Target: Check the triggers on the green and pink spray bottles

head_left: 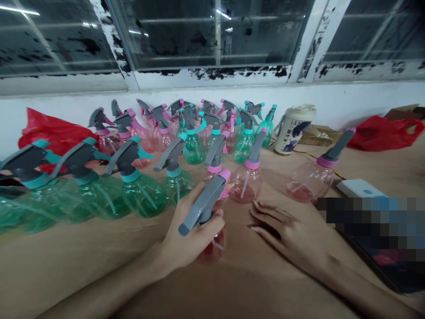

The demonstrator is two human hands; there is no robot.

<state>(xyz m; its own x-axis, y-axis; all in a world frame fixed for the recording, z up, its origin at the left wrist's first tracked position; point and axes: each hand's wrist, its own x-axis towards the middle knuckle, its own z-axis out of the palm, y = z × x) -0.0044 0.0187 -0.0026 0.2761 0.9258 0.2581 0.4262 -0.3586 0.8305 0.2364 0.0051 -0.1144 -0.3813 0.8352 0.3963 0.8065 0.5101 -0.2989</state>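
Observation:
My left hand (194, 228) is wrapped round the neck of a pink spray bottle (214, 248) with a grey trigger head and pink nozzle. That bottle is at the front middle of the table, its lower body partly hidden by the fingers. To the right, my right hand (282, 228) rests palm down with fingers stretched out and nothing in it. Just beyond its fingertips stands another pink spray bottle (246, 184). One more pink bottle (308, 179) is farther right. Left of my left hand, green spray bottles (144, 195) with grey and teal heads form a row.
Several more pink and green spray bottles (194, 148) crowd toward the wall. A paper cup (294, 130), a red plastic bag (385, 133) and a white box (361, 189) are at right, near a dark device (392, 274). Another red bag (55, 133) lies at far left.

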